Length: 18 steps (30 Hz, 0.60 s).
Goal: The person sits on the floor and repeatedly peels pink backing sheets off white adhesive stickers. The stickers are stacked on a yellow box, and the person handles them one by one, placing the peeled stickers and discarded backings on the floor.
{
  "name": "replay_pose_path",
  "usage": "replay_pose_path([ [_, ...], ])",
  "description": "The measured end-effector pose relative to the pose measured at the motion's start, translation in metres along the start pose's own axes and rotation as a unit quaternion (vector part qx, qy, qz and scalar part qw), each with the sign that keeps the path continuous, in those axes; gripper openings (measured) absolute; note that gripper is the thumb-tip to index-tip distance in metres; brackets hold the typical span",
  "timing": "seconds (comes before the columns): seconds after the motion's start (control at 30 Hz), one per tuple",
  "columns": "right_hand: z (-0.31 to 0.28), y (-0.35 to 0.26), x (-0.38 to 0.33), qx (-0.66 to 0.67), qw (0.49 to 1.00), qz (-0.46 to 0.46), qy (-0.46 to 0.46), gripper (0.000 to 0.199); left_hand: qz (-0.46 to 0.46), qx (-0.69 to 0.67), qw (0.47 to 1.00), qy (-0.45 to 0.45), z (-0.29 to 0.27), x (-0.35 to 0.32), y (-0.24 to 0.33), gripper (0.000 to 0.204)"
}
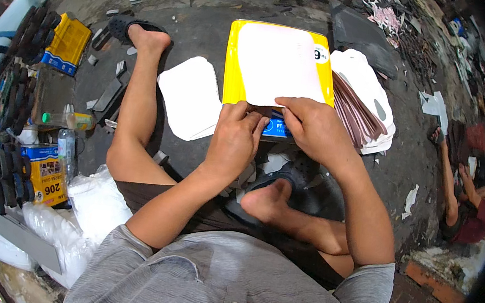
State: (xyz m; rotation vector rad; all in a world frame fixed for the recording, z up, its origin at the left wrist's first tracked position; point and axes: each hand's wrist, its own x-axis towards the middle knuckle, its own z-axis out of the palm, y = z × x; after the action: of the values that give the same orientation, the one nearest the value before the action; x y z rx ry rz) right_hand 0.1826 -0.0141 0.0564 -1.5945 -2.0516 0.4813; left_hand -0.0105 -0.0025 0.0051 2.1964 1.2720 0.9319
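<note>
While right fingers [294, 104] pinch a smooth, rounded sheet [279, 66] on a glossy tin [232, 60], left fingers [237, 112] curl, hold unclear.

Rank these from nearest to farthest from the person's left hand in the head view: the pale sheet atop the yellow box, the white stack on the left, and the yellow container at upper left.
From the left hand:
1. Pale sheet: just ahead, its near edge at the fingers.
2. White stack: to the left.
3. Yellow container: far left.
</note>
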Motion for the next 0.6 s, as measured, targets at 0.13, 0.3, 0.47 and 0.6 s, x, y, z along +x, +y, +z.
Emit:
replay_pose_path([
  [0.13,-0.003,-0.003,0.002,0.007,0.999,0.019,0.025,0.024,0.009,-0.002,1.000,0.011,0.002,0.000,0.001,0.019],
  [0.3,-0.013,-0.002,0.005,0.006,0.999,0.038,0.030,0.021,0.007,-0.001,1.000,0.011,0.004,0.001,0.001,0.020],
  [0.47,-0.004,-0.002,-0.001,0.024,0.998,0.049,-0.017,0.025,0.018,0.002,1.000,0.016,0.003,0.002,0.002,0.018],
  [0.6,0.001,-0.002,-0.005,0.022,0.999,0.035,-0.012,0.025,0.017,0.020,1.000,0.011,0.003,0.002,0.002,0.017],
])
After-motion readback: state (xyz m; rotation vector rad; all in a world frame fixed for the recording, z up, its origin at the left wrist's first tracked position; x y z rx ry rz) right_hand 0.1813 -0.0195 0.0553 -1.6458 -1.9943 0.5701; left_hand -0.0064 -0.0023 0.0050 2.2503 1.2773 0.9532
